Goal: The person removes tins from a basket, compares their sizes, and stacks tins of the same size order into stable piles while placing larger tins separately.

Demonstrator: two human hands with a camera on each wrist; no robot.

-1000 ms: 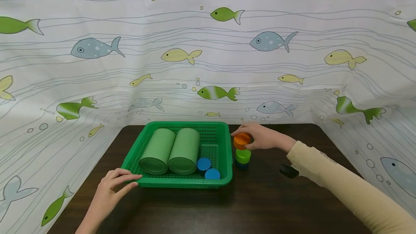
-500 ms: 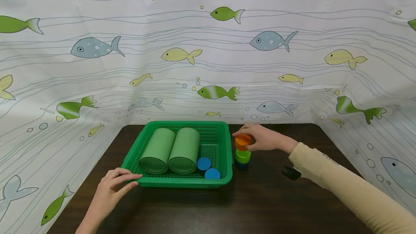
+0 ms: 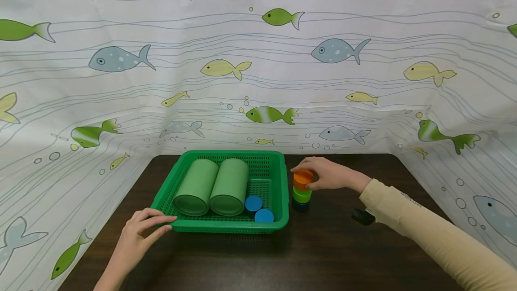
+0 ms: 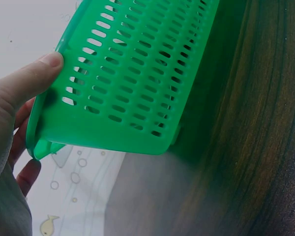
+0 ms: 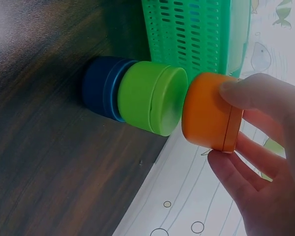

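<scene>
My right hand [image 3: 329, 173] holds an orange round lidded container [image 5: 209, 112] between thumb and fingers. Directly below it is a lime green container [image 5: 150, 97], stacked on a dark blue one [image 5: 103, 87] that stands on the table. Orange and lime are very close; I cannot tell whether they touch all round. My left hand [image 3: 139, 235] grips the rim of a green plastic basket [image 4: 123, 73] at its near left corner, thumb on the outer wall and fingers behind the rim.
Inside the basket lie two large pale green cylinders [image 3: 198, 185] side by side, and two blue-topped round containers [image 3: 253, 203] sit at its near right. The stack is close to the basket's right wall. A fish-print sheet [image 3: 258, 80] surrounds the dark wooden table [image 3: 242, 264].
My right hand has brought the orange container slightly down and to the right, nearer the lime green one. My left hand stays on the basket rim.
</scene>
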